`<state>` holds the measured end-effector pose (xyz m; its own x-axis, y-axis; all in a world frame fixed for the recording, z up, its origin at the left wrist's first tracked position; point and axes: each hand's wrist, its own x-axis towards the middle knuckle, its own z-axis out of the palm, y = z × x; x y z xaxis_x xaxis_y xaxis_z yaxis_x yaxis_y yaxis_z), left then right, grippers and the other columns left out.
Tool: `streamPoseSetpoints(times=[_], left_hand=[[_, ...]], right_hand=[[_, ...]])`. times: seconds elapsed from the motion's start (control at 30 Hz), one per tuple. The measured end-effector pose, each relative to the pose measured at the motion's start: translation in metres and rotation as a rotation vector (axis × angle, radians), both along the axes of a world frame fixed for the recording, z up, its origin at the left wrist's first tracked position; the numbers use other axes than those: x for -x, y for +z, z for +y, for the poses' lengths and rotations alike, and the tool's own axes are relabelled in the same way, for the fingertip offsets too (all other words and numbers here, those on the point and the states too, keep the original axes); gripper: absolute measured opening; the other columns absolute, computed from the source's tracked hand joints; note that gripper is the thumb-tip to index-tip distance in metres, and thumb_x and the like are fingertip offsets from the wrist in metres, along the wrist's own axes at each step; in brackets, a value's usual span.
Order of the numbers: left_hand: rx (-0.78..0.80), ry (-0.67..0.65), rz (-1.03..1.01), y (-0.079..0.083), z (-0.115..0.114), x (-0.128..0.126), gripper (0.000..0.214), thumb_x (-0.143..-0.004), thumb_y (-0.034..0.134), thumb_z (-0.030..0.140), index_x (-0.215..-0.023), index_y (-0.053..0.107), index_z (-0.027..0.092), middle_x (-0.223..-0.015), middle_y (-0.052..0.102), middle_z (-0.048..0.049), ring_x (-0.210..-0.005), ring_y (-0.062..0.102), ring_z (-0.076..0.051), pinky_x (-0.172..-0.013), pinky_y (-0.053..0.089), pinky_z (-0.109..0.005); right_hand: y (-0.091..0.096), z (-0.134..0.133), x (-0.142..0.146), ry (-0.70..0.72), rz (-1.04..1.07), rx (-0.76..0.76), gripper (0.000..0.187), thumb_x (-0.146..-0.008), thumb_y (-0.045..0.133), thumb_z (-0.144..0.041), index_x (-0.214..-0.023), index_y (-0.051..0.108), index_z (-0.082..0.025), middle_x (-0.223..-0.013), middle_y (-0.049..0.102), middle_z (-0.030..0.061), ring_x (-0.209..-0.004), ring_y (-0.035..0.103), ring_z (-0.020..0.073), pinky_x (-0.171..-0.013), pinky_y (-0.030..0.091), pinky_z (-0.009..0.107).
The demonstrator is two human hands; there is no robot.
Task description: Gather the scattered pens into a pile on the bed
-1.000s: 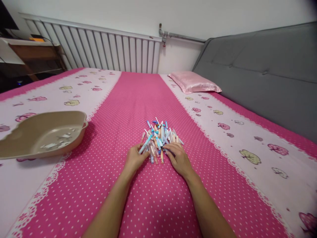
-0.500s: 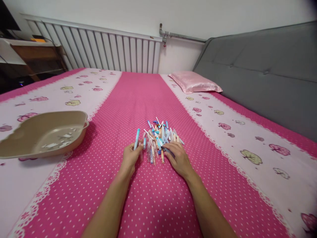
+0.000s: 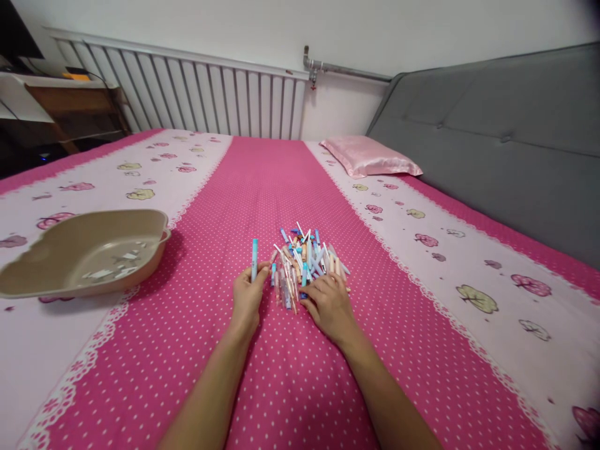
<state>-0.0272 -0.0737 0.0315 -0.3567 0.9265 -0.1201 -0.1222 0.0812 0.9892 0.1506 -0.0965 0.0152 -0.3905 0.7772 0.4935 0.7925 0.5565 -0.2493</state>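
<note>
1. Two bare hands show with their forearms cut off at the lower frame edge. The pens' markings, and the small pale bits inside the tray, are too small to make out.
2. One heap of short plastic pens in blue, white and peach point(image 3: 307, 259) lies on the pink polka-dot middle strip of the bed cover point(image 3: 290, 375); the pens overlap too closely to count.
3. One light-blue pen point(image 3: 254, 259) stands nearly upright, pinched by the closed fingers of the left hand point(image 3: 247, 297), just left of the heap.
4. Right hand point(image 3: 328, 303): fingers spread loosely, tips resting on the heap's near edge; no grip can be made out.
5. One beige scalloped plastic tray point(image 3: 56, 287) sits toward the cover's left edge; one pink satin pillow point(image 3: 370, 157) lies at its far right by the grey padded headboard point(image 3: 492, 144).
6. One second ago the blue pen lay slanted in the heap; it is now lifted clear. The right hand has shifted slightly left.
</note>
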Motion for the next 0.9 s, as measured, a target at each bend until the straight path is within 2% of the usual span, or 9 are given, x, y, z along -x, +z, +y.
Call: streamPoseSetpoints(times=[0.23,0.6,0.8,0.9], left_hand=[[-0.073,-0.037,-0.038,-0.002,-0.003,-0.015,0.030,-0.061,0.068,0.034,-0.082,0.068,0.013,-0.073,0.066,-0.0029,-0.067,0.057,-0.012,-0.065,0.043,-0.023],[-0.110,-0.103,-0.030,-0.005,-0.006,-0.024,0.031,-0.064,0.068,0.038,-0.081,0.069,0.013,-0.068,0.064,-0.0012,-0.061,0.055,-0.011,-0.061,0.042,-0.023],[-0.113,-0.140,0.066,-0.010,-0.007,-0.022,0.032,-0.069,0.065,0.044,-0.075,0.066,0.012,-0.060,0.057,0.0017,-0.053,0.048,-0.009,-0.053,0.037,-0.021],[-0.116,-0.150,0.141,-0.015,-0.007,-0.021,0.032,-0.071,0.063,0.043,-0.079,0.066,0.013,-0.060,0.058,0.0018,-0.052,0.049,-0.010,-0.053,0.037,-0.021]], right_hand=[[0.001,-0.001,0.003,-0.028,0.009,0.013,0.005,-0.079,0.064,-0.020,-0.082,0.067,-0.022,-0.078,0.067,0.0028,-0.084,0.057,0.0203,-0.099,0.030,0.044],[-0.001,0.000,0.000,0.029,0.102,-0.005,0.007,-0.085,0.059,-0.025,-0.085,0.065,-0.021,-0.080,0.066,0.0018,-0.085,0.057,0.0187,-0.099,0.031,0.041],[0.002,-0.001,0.001,0.011,0.161,-0.008,0.017,-0.085,0.059,-0.029,-0.097,0.064,-0.018,-0.086,0.067,0.0042,-0.089,0.056,0.0200,-0.096,0.033,0.040],[0.003,-0.001,0.000,-0.003,0.194,-0.014,0.016,-0.086,0.058,-0.029,-0.096,0.065,-0.018,-0.085,0.067,0.0043,-0.088,0.055,0.0202,-0.093,0.035,0.039]])
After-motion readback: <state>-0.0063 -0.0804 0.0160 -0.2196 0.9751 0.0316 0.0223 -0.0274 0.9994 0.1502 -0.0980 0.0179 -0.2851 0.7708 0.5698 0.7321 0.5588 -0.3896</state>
